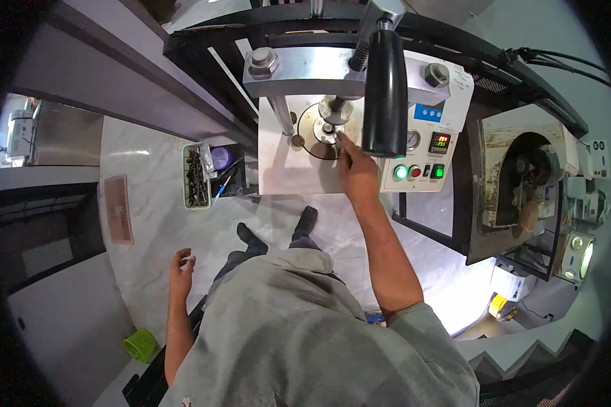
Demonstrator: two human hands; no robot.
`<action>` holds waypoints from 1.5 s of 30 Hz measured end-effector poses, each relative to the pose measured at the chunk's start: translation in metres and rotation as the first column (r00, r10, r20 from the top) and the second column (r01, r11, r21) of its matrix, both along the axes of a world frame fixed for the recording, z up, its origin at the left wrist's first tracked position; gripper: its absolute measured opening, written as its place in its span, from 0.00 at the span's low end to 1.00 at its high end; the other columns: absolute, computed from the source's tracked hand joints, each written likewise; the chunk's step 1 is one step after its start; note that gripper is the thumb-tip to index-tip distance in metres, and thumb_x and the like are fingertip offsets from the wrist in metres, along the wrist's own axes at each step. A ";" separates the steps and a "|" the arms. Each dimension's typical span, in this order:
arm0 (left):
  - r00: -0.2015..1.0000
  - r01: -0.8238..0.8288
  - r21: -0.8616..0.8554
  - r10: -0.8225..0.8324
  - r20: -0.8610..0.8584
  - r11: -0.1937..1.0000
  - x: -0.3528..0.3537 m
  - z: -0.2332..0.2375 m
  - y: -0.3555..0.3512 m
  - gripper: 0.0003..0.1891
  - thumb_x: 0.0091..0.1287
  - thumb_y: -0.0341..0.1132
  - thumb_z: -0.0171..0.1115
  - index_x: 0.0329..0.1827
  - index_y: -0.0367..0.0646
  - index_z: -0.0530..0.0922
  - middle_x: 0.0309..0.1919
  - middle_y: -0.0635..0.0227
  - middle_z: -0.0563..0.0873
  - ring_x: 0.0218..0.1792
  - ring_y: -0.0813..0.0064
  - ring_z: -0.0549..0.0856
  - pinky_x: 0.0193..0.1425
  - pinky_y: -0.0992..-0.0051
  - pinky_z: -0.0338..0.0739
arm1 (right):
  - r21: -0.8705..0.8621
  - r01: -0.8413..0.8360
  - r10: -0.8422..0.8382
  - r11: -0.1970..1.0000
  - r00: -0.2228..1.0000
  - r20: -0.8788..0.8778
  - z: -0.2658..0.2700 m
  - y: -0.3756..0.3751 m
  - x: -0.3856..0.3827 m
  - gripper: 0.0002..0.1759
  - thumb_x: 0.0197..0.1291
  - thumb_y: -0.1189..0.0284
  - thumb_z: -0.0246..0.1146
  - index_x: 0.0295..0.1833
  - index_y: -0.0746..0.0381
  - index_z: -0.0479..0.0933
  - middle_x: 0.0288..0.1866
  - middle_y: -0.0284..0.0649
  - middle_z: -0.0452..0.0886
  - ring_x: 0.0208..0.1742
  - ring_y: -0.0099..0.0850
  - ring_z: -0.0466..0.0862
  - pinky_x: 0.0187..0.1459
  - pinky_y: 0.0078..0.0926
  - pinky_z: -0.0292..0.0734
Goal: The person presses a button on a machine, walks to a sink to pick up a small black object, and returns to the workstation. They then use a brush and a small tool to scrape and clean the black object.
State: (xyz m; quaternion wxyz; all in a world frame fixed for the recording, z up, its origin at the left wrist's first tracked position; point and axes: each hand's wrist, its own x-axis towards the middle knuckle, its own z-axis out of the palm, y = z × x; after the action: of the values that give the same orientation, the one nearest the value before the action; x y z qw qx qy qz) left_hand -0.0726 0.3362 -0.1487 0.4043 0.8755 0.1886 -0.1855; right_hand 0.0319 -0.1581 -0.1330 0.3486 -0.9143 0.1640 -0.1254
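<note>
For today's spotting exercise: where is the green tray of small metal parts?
In the head view the green tray sits left of centre, just left of the press's white plate, with a blue pen between them.

Glossy blk lever, metal plate

Black lever handle, silver press plate, green tray, grey shirt, 2 green lit buttons.

The person wears a loose grey short-sleeved shirt, dark trousers, black shoes; hands bare.
</note>
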 end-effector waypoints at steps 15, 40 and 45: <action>0.953 -0.204 -0.017 0.194 -0.231 0.979 -0.042 -0.029 0.040 0.16 0.70 0.39 0.61 0.56 0.42 0.78 0.47 0.63 0.83 0.46 0.70 0.82 0.45 0.68 0.81 | -0.110 -0.093 0.108 0.990 0.984 0.142 -0.021 -0.004 -0.008 0.27 0.60 0.81 0.61 0.64 0.46 0.77 0.32 0.45 0.75 0.32 0.43 0.80 0.35 0.38 0.76; 0.906 -0.267 -0.084 0.220 -0.360 0.960 -0.037 -0.059 0.070 0.16 0.69 0.41 0.58 0.55 0.43 0.78 0.46 0.66 0.82 0.45 0.68 0.81 0.45 0.67 0.79 | 0.418 0.598 -0.676 0.683 0.735 0.054 -0.040 -0.099 -0.092 0.24 0.58 0.62 0.73 0.38 0.61 0.63 0.30 0.32 0.63 0.31 0.25 0.64 0.35 0.24 0.66; 0.926 -0.269 -0.085 0.233 -0.296 0.959 -0.023 -0.047 0.055 0.16 0.69 0.41 0.58 0.56 0.42 0.78 0.47 0.65 0.82 0.46 0.68 0.82 0.44 0.67 0.79 | 0.529 0.546 -0.666 0.650 0.744 0.051 -0.045 -0.110 -0.094 0.26 0.55 0.62 0.76 0.39 0.61 0.64 0.31 0.30 0.63 0.32 0.23 0.63 0.34 0.21 0.65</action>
State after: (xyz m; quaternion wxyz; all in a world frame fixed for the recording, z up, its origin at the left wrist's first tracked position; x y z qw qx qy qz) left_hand -0.0956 0.3911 -0.1958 0.4470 0.7817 0.3434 -0.2669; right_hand -0.0624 -0.2680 -0.1779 0.5188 -0.6658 0.4443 -0.3002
